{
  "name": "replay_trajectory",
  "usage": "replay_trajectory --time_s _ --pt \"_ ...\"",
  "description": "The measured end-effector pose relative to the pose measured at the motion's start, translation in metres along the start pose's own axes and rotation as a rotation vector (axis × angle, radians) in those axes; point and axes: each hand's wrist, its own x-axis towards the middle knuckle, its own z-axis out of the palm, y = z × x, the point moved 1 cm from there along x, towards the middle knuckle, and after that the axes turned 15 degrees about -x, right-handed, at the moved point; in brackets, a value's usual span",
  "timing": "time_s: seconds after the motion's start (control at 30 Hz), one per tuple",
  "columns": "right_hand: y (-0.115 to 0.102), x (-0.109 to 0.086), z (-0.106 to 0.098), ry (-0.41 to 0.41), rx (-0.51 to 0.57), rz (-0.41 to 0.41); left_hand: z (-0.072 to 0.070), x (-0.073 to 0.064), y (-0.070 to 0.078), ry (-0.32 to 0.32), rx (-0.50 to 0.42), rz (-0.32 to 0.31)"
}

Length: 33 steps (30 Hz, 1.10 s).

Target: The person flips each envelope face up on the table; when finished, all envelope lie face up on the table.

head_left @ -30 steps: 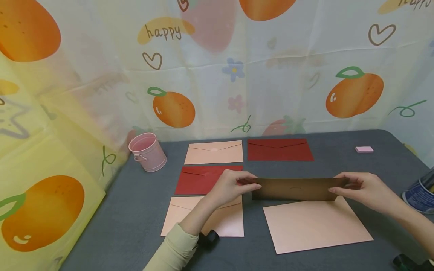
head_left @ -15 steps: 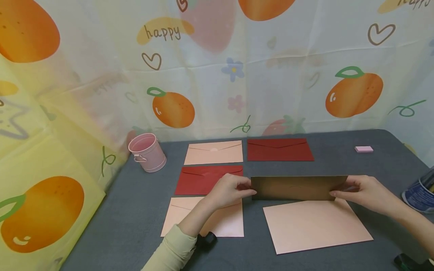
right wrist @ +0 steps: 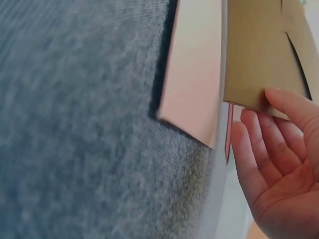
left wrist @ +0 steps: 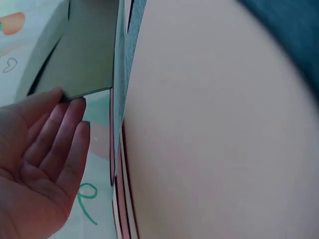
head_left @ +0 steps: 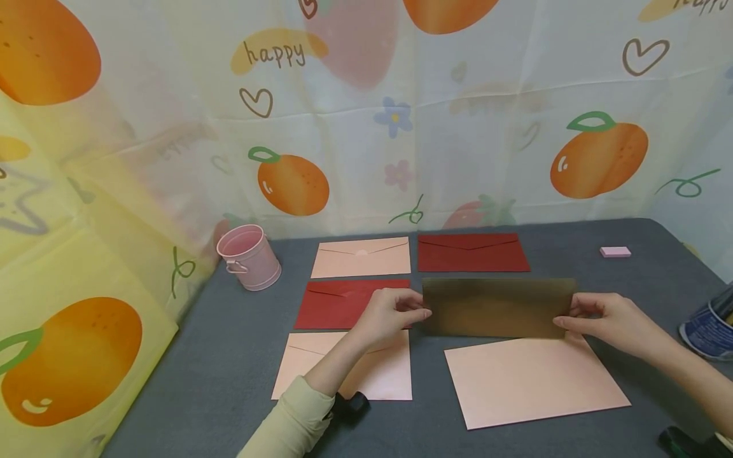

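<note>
A gold-brown envelope [head_left: 498,308] is held up on its long edge between both hands, its broad face toward the head camera. My left hand [head_left: 389,316] pinches its left end between thumb and fingers; the thumb [left wrist: 47,99] lies over the edge in the left wrist view. At the opposite end my right hand [head_left: 609,321] pinches it the same way, and the flap line shows in the right wrist view. Just in front lies a pale pink envelope [head_left: 532,378], flat and slightly turned, its far edge partly hidden behind the brown one.
Left of it, a pink envelope [head_left: 378,375], a red envelope [head_left: 332,312] and another pink envelope [head_left: 361,262] form a column. A dark red envelope [head_left: 474,254] lies behind. Around them are a pink bucket [head_left: 252,264], a small pink block [head_left: 615,252] and a blue pen holder [head_left: 707,334].
The brown envelope has tipped more upright, its top edge rising so that more of its face shows. Both hands keep their hold with small shifts. The other envelopes have stayed put.
</note>
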Motion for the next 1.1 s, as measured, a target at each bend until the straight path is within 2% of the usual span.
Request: replay_trajectory --time_s 0.1,0.2,0.53,0.77,1.1 --pt "0.001 0.003 0.002 -0.033 0.067 0.047 0.001 0.001 -0.002 0.046 -0.084 -0.052" --pt "0.002 0.008 0.004 -0.055 0.133 0.084 0.001 0.001 -0.003 0.081 -0.131 -0.097" --pt "0.004 0.019 0.008 -0.082 0.232 0.127 0.004 0.002 -0.004 0.136 -0.149 -0.191" --pt "0.006 0.023 0.010 -0.077 0.217 0.119 0.007 0.002 -0.006 0.150 -0.156 -0.229" --pt "0.006 0.027 0.013 -0.056 0.136 0.115 0.009 0.001 -0.007 0.126 -0.151 -0.253"
